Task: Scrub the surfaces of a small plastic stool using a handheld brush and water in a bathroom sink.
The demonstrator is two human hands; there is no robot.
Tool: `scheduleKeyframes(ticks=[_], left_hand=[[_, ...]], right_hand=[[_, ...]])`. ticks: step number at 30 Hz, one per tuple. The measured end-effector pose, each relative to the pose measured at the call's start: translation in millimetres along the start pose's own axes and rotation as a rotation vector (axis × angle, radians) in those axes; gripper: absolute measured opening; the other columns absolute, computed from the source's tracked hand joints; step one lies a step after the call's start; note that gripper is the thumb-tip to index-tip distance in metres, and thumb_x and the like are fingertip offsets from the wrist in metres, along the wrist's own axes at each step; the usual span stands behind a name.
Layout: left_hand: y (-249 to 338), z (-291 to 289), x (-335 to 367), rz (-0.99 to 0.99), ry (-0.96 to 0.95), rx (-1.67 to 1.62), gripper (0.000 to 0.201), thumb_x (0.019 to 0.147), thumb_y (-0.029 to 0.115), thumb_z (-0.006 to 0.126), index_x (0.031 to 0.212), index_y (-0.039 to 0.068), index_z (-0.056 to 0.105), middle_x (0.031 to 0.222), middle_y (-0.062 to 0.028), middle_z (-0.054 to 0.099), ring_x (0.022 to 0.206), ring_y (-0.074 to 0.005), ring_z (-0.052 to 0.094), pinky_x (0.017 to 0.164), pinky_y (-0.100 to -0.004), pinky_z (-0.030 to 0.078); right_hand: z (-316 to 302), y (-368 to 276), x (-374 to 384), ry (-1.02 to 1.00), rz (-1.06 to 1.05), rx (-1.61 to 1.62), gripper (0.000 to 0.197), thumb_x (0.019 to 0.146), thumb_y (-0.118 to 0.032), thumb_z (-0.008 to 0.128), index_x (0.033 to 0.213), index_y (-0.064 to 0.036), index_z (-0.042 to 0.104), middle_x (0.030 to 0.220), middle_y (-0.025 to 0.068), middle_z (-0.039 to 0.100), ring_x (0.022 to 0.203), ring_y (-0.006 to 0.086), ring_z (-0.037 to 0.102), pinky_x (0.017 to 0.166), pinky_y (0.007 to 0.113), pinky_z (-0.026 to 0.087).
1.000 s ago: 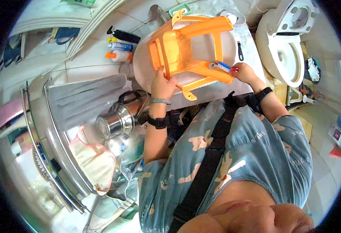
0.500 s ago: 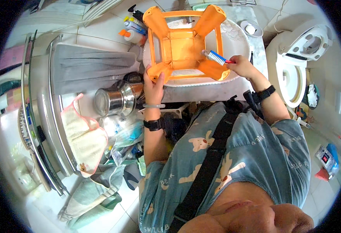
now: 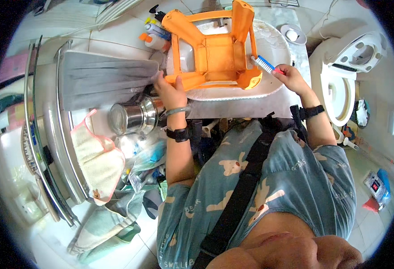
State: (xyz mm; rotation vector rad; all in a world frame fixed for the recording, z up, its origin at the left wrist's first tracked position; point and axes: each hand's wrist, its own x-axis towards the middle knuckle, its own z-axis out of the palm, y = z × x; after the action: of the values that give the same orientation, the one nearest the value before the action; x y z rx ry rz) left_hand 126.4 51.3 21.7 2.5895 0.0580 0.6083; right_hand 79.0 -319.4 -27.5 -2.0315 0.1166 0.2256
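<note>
An orange plastic stool (image 3: pixel 215 54) lies upside down and tilted over the white oval washbasin (image 3: pixel 275 51), its legs pointing up and its hollow underside showing. My left hand (image 3: pixel 172 95) grips the stool's near left leg, with the thumb on one side and the fingers on the other. In my right hand (image 3: pixel 293 80) is a scrubbing brush (image 3: pixel 266 65) with a blue and red handle and white bristles. The brush head is just right of the stool's right side; whether the bristles touch it I cannot tell.
Several pump and squeeze bottles (image 3: pixel 154 41) stand left of the basin. Below hang a grey cloth (image 3: pixel 109 76) and a cream towel (image 3: pixel 96 163), next to a shiny metal pot (image 3: pixel 127 117). A soap dish (image 3: pixel 293 33) sits on the counter; a toilet (image 3: pixel 338 89) stands at right.
The stool has turned and tilted in my left hand, its far right leg swinging up. My left fingers have spread outward around the leg. My right hand has drawn the brush rightward, off the stool's inside.
</note>
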Motion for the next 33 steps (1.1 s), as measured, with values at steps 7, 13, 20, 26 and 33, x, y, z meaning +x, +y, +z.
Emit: scheduleKeyframes(ticks=[7, 13, 20, 26, 33], left_hand=[[99, 26, 36, 0.287, -0.653, -0.431, 0.054, 0.072, 0.007, 0.067, 0.122, 0.004, 0.045, 0.122, -0.0195, 0.047, 0.107, -0.0321, 0.051, 0.087, -0.0388, 0.044], [119, 100, 59, 0.249, -1.318, -0.429, 0.034, 0.08, 0.013, 0.064, 0.109, -0.001, 0.054, 0.106, -0.0109, 0.06, 0.092, -0.0169, 0.059, 0.072, -0.0312, 0.053], [88, 98, 88, -0.09, -0.948, -0.182, 0.024, 0.082, 0.02, 0.062, 0.095, -0.001, 0.061, 0.085, -0.0114, 0.064, 0.069, -0.0166, 0.063, 0.058, -0.0245, 0.052], [61, 115, 97, 0.036, -0.884, -0.101, 0.048, 0.078, 0.036, 0.064, 0.109, 0.0, 0.059, 0.099, -0.0191, 0.063, 0.092, -0.0256, 0.062, 0.082, -0.0347, 0.048], [90, 5, 47, 0.396, -0.435, 0.04, 0.053, 0.078, 0.03, 0.068, 0.118, 0.0, 0.051, 0.114, -0.0198, 0.056, 0.106, -0.0346, 0.053, 0.093, -0.0403, 0.041]], right_hand=[[4, -6, 5, -0.065, -0.095, 0.164, 0.023, 0.087, -0.024, 0.06, 0.084, -0.0013, 0.062, 0.063, -0.004, 0.047, 0.06, 0.007, 0.041, 0.053, 0.025, 0.036], [6, -26, 20, -0.088, -0.178, 0.297, 0.022, 0.087, -0.022, 0.06, 0.084, -0.001, 0.061, 0.063, -0.0056, 0.045, 0.06, 0.006, 0.04, 0.053, 0.023, 0.035], [-17, 25, 30, 0.401, 0.015, -0.191, 0.033, 0.082, -0.038, 0.06, 0.086, -0.0048, 0.062, 0.073, 0.0174, 0.063, 0.069, 0.0319, 0.061, 0.061, 0.04, 0.047], [9, 70, 50, 0.382, -0.013, -0.386, 0.033, 0.081, -0.04, 0.059, 0.094, -0.0098, 0.061, 0.08, 0.0158, 0.064, 0.076, 0.0353, 0.061, 0.066, 0.044, 0.048], [11, 84, 43, 0.409, 0.04, -0.398, 0.033, 0.082, -0.04, 0.058, 0.097, -0.0106, 0.06, 0.081, 0.0145, 0.063, 0.077, 0.0341, 0.061, 0.066, 0.043, 0.048]])
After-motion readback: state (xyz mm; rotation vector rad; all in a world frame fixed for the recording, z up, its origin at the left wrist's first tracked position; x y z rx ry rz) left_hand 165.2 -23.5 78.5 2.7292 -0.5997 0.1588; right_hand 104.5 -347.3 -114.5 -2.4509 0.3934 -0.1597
